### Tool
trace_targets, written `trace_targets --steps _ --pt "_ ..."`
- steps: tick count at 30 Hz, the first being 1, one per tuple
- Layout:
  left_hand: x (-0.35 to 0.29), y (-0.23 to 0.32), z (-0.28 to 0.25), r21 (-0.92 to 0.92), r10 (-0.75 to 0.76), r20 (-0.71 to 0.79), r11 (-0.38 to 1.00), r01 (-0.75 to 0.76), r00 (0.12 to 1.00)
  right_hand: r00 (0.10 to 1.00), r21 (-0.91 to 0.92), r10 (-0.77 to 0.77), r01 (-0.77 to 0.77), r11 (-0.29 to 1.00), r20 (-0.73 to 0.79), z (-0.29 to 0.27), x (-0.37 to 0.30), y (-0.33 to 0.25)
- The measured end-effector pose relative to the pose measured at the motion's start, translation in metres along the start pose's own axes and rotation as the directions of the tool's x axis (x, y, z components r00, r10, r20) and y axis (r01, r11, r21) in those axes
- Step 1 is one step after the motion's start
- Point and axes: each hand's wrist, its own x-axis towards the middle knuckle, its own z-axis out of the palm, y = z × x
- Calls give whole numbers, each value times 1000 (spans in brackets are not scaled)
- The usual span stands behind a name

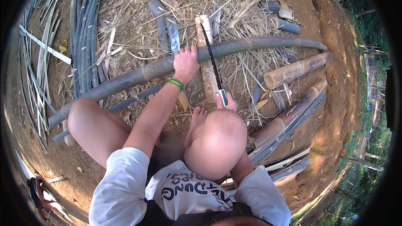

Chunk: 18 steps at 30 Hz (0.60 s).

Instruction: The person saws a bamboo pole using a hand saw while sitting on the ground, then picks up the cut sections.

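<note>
A long dark green bamboo pole (146,72) runs across in front of me, resting over a pale split wooden log (209,84). My left hand (186,62) is closed around the pole just left of the log. In my right hand (230,104), partly hidden behind my knee, is the handle of a hand saw (214,65). Its thin dark blade lies across the pole to the right of my left hand, tip pointing away. Whether its teeth are in a cut I cannot make out. Beneath the pole and my left hand lies a machete (173,35), its wide blade showing beyond.
Split bamboo strips (86,37) lie bundled at left. Straw and shavings (238,21) cover the ground ahead. At right are a cut bamboo section (297,71) and thicker bamboo pieces (289,119). My bent knees (215,142) stand close to the pole and saw.
</note>
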Motion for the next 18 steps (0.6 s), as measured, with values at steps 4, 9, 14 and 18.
trace_targets --steps 4,9,14,18 --pt "24 -8 -6 5 8 -53 1000 -8 999 994 78 -64 72 994 -90 1 13 -3" --pt "43 -8 -9 27 26 7 999 -26 1000 996 65 -73 77 995 -59 13 35 -5" --pt "49 -11 -14 2 31 67 999 -32 997 998 -26 -38 37 999 -50 18 30 5" --pt "57 -12 -21 6 15 147 1000 -16 989 999 82 51 -51 995 3 6 0 8"
